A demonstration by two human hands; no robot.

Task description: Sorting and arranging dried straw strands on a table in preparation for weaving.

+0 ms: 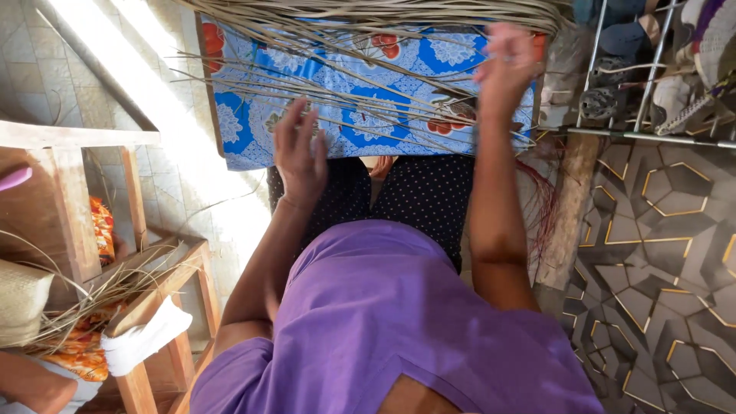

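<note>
A bundle of long dry straw strips (368,84) lies spread over a blue cloth with white and red flower patterns (360,123) that covers my lap. My left hand (300,153) rests at the near edge of the cloth with its fingers apart, touching a few strips. My right hand (507,65) is raised over the far right of the cloth, fingers curled around some strips; it is blurred. My purple shirt fills the lower middle of the view.
A wooden stool frame (153,299) stands at the left with loose straw, an orange cloth and a woven piece (21,303) on it. Another person's arm shows at the bottom left. A metal rack with shoes (652,84) stands at the top right.
</note>
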